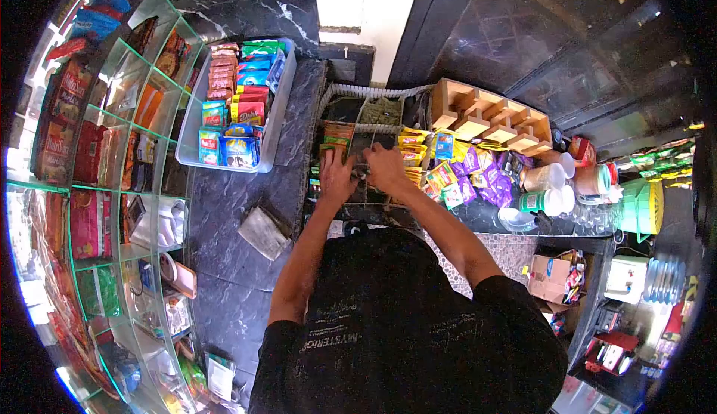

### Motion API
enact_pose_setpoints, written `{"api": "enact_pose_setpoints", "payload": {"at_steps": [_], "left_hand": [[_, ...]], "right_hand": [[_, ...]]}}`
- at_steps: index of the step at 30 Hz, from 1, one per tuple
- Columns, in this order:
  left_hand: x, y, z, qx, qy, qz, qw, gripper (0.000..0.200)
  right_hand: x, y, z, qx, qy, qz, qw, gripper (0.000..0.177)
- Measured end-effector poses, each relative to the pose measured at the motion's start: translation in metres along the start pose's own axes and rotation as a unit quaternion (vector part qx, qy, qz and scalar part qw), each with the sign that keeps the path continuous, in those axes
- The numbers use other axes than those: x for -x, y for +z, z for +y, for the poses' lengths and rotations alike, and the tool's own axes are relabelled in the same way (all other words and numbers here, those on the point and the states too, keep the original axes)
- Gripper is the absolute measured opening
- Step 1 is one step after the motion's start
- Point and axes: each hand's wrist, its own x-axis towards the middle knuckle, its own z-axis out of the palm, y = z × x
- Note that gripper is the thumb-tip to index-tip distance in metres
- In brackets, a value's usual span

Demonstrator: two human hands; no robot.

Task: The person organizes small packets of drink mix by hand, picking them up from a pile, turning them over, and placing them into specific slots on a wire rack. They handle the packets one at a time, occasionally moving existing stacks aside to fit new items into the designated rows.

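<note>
Both hands reach into a wire basket [343, 90] with compartments on the dark counter. My left hand [336, 175] is at the left part of the basket, beside orange and green packets [337, 134], its fingers bent over the packets' near edge. What its fingertips touch is too small to tell. My right hand [386, 170] lies close to its right, over the middle compartments, with the fingers curled inward. Whether it holds anything is hidden. Yellow sachets [413, 147] stand just right of my right hand.
A clear plastic bin [267, 161] of sachets and a folded cloth [264, 232] lie left. Glass shelves [112, 190] line the far left. A wooden divided rack [489, 115], purple packets [493, 182], jars [545, 178] and a green bucket [640, 206] stand right. A cardboard box [549, 276] sits lower right.
</note>
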Motion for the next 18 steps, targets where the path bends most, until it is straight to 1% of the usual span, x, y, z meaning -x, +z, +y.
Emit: {"api": "enact_pose_setpoints", "payload": {"at_steps": [1, 2, 3, 6, 8, 10, 12, 15, 16, 17, 18], "left_hand": [[-0.004, 0.003, 0.001, 0.001, 0.006, 0.0, 1.0, 0.073], [-0.009, 0.005, 0.002, -0.013, 0.022, 0.003, 1.0, 0.062], [-0.013, 0.005, 0.003, -0.027, 0.038, 0.006, 0.999, 0.052], [-0.019, 0.004, 0.0, -0.015, 0.055, -0.002, 0.998, 0.049], [-0.017, 0.004, -0.002, -0.003, 0.067, 0.006, 0.998, 0.046], [-0.015, 0.008, -0.005, 0.009, 0.082, 0.012, 0.997, 0.043], [-0.012, 0.012, -0.009, 0.063, 0.079, 0.062, 0.993, 0.04], [-0.01, 0.015, -0.013, 0.065, 0.077, 0.047, 0.994, 0.034], [-0.01, 0.016, -0.013, 0.065, 0.077, 0.046, 0.994, 0.034], [-0.01, 0.017, -0.012, 0.038, 0.082, 0.06, 0.994, 0.033], [-0.011, 0.017, -0.011, 0.011, 0.088, 0.074, 0.993, 0.033]], "right_hand": [[-0.004, 0.002, 0.007, 0.001, -0.014, -0.057, 0.998, 0.044], [-0.005, 0.003, 0.013, 0.001, -0.027, -0.113, 0.993, 0.046], [-0.006, 0.001, 0.014, 0.0, -0.021, -0.111, 0.994, 0.046], [-0.009, 0.0, 0.008, 0.009, -0.045, -0.107, 0.993, 0.047], [-0.006, -0.001, 0.003, -0.025, -0.049, -0.119, 0.991, 0.036], [-0.004, 0.009, 0.003, -0.013, -0.028, -0.122, 0.992, 0.034], [-0.002, 0.015, 0.001, -0.003, -0.009, -0.128, 0.992, 0.033], [-0.001, 0.017, -0.005, -0.004, 0.019, -0.132, 0.991, 0.03], [-0.001, 0.018, -0.007, 0.0, 0.008, -0.124, 0.992, 0.024], [-0.001, 0.018, -0.01, 0.004, -0.003, -0.114, 0.993, 0.02], [-0.003, 0.022, -0.011, 0.004, -0.002, -0.113, 0.994, 0.02]]}}
